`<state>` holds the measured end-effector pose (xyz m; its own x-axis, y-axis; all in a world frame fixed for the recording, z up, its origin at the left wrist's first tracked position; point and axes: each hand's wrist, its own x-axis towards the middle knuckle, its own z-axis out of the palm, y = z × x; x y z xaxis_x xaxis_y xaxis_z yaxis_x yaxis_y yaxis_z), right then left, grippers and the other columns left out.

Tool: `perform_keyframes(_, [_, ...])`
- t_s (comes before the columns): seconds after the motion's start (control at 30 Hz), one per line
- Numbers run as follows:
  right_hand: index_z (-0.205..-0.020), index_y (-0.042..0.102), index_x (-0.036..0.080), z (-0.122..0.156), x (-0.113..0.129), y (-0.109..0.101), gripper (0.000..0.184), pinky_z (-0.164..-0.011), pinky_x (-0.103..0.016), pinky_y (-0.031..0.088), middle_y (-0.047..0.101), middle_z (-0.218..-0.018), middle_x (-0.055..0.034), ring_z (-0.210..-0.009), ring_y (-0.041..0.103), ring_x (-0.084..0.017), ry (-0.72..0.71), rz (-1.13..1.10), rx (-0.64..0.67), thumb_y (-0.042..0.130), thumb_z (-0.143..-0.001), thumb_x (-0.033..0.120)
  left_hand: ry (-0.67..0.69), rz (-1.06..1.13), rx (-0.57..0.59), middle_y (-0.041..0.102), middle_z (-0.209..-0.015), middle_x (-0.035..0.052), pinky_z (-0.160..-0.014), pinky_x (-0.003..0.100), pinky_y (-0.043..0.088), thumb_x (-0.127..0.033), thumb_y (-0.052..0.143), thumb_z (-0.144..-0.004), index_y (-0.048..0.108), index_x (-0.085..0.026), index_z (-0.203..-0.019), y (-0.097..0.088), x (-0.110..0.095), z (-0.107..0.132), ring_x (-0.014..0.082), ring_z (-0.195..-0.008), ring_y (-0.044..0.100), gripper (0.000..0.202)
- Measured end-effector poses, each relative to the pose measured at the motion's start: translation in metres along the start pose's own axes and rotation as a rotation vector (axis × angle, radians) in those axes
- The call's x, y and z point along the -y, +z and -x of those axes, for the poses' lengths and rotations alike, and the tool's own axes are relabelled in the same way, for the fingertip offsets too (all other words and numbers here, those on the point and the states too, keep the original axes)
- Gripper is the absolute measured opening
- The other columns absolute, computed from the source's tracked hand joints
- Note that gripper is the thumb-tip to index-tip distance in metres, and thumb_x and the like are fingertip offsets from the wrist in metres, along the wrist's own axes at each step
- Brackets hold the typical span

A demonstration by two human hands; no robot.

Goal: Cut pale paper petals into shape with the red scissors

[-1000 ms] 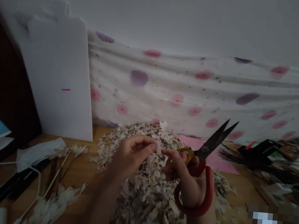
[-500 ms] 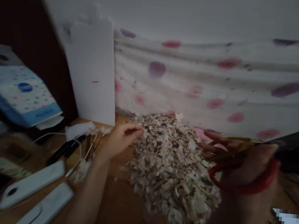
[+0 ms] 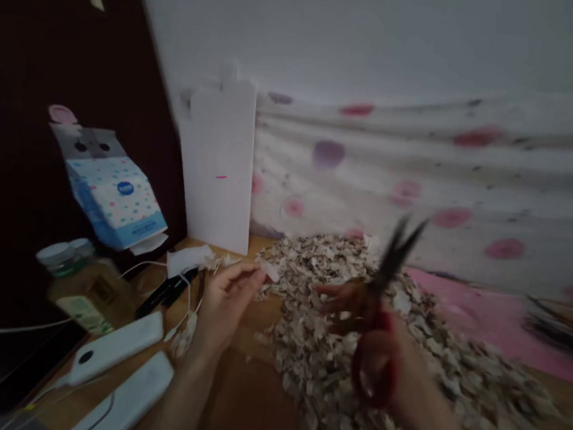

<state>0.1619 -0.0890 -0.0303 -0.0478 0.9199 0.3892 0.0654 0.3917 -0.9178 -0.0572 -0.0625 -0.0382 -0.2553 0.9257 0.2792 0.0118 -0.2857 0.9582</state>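
Note:
My left hand [image 3: 225, 307] pinches a small pale flake [image 3: 270, 272] between thumb and fingertips, at the left edge of a large heap of dry, whitish-brown flakes [image 3: 315, 351]. My right hand [image 3: 358, 315] holds a pair of red-handled scissors [image 3: 377, 383], with the thumb through a handle loop. The dark blades point up and stand slightly apart, above the heap. Its other fingers stretch toward the left hand. Motion blurs the right hand and the blades.
White devices [image 3: 119, 347] with cables lie at the lower left. Behind them stand jars [image 3: 84, 284] and a hanging tissue pack [image 3: 123, 190]. A white board [image 3: 220, 169] leans by the wall beside a spotted cloth [image 3: 371, 162]. Pink sheet [image 3: 463, 317] lies at right.
The view has swung left, showing the jars. My right hand has come in from the right with the scissors, whose blades now point up. A pale flake now shows clearly in my left fingertips.

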Motion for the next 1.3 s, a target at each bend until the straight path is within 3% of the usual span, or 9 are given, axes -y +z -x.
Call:
perform_keyframes(0.1, [-0.116, 0.061, 0.022, 0.006, 0.004, 0.023, 0.062, -0.082, -0.038, 0.056, 0.067, -0.109, -0.0121, -0.092, 0.065, -0.025, -0.099, 0.066, 0.241, 0.052, -0.086, 0.075, 0.083, 0.172, 0.068, 0.078, -0.088, 0.0046, -0.081, 0.025, 0.057, -0.037, 0.076, -0.080, 0.073, -0.017, -0.087, 0.034, -0.030, 0.000, 0.0168, -0.084, 0.073, 0.021])
perform_keyframes(0.17, [-0.114, 0.062, 0.020, 0.007, 0.006, 0.028, 0.068, -0.079, -0.034, 0.055, 0.066, -0.104, -0.0111, -0.087, 0.064, -0.023, -0.161, 0.109, 0.241, 0.044, -0.087, 0.080, 0.110, 0.244, 0.106, 0.078, -0.089, 0.0046, -0.082, 0.025, 0.058, -0.036, 0.074, -0.082, 0.072, -0.017, -0.086, 0.046, -0.040, -0.002, 0.0165, -0.085, 0.073, 0.019])
perform_keyframes(0.3, [-0.088, 0.063, 0.019, 0.005, 0.009, 0.025, 0.075, -0.062, -0.028, 0.048, 0.062, -0.077, -0.0057, -0.066, 0.055, -0.018, -0.203, 0.173, 0.180, 0.033, -0.083, 0.088, 0.091, 0.370, 0.178, 0.076, -0.085, 0.0031, -0.082, 0.026, 0.058, -0.038, 0.073, -0.084, 0.069, -0.018, -0.085, 0.059, -0.042, -0.004, 0.0157, -0.081, 0.072, 0.021])
perform_keyframes(0.43, [-0.078, 0.058, 0.021, 0.001, 0.006, 0.023, 0.074, -0.054, -0.026, 0.044, 0.057, -0.066, -0.0028, -0.057, 0.049, -0.017, -0.163, 0.174, 0.162, 0.034, -0.080, 0.090, 0.087, 0.356, 0.218, 0.075, -0.083, 0.0026, -0.079, 0.025, 0.058, -0.040, 0.071, -0.086, 0.067, -0.018, -0.088, 0.064, -0.036, -0.005, 0.0155, -0.080, 0.072, 0.022])
perform_keyframes(0.6, [-0.080, 0.058, 0.021, -0.002, 0.001, 0.021, 0.078, -0.047, -0.025, 0.041, 0.058, -0.066, -0.0023, -0.053, 0.048, -0.015, -0.127, 0.219, 0.169, 0.034, -0.074, 0.095, 0.049, 0.462, 0.286, 0.076, -0.085, 0.0031, -0.075, 0.026, 0.059, -0.041, 0.070, -0.088, 0.064, -0.019, -0.090, 0.067, -0.028, -0.009, 0.0160, -0.078, 0.073, 0.023])
perform_keyframes(0.9, [-0.080, 0.057, 0.022, -0.006, -0.008, 0.020, 0.075, -0.046, -0.025, 0.036, 0.053, -0.063, -0.0006, -0.053, 0.043, -0.015, -0.112, 0.318, 0.113, 0.033, -0.078, 0.092, 0.086, 0.407, 0.294, 0.077, -0.088, 0.0055, -0.076, 0.024, 0.055, -0.042, 0.068, -0.090, 0.067, -0.018, -0.091, 0.069, -0.022, -0.017, 0.0158, -0.080, 0.072, 0.024])
perform_keyframes(1.07, [-0.076, 0.052, 0.022, -0.007, -0.003, 0.018, 0.075, -0.048, -0.026, 0.036, 0.051, -0.065, -0.0008, -0.056, 0.042, -0.015, -0.107, 0.382, 0.198, 0.027, -0.079, 0.093, 0.084, 0.399, 0.276, 0.076, -0.088, 0.0061, -0.076, 0.025, 0.054, -0.043, 0.068, -0.089, 0.067, -0.017, -0.093, 0.070, -0.020, -0.017, 0.0162, -0.081, 0.072, 0.026])
perform_keyframes(1.17, [-0.078, 0.050, 0.023, -0.004, -0.004, 0.017, 0.073, -0.047, -0.026, 0.033, 0.048, -0.065, -0.0002, -0.057, 0.039, -0.015, -0.097, 0.413, 0.139, 0.027, -0.080, 0.092, 0.088, 0.393, 0.273, 0.076, -0.089, 0.0060, -0.076, 0.025, 0.054, -0.043, 0.068, -0.090, 0.067, -0.017, -0.092, 0.070, -0.019, -0.017, 0.0162, -0.080, 0.072, 0.026])
perform_keyframes(1.3, [-0.074, 0.044, 0.023, -0.002, -0.002, 0.017, 0.073, -0.048, -0.026, 0.030, 0.042, -0.066, 0.0009, -0.057, 0.034, -0.015, 0.000, 0.420, 0.162, 0.024, -0.079, 0.093, 0.082, 0.375, 0.284, 0.076, -0.089, 0.0059, -0.075, 0.025, 0.054, -0.043, 0.067, -0.090, 0.067, -0.018, -0.092, 0.070, -0.018, -0.018, 0.0162, -0.080, 0.072, 0.025])
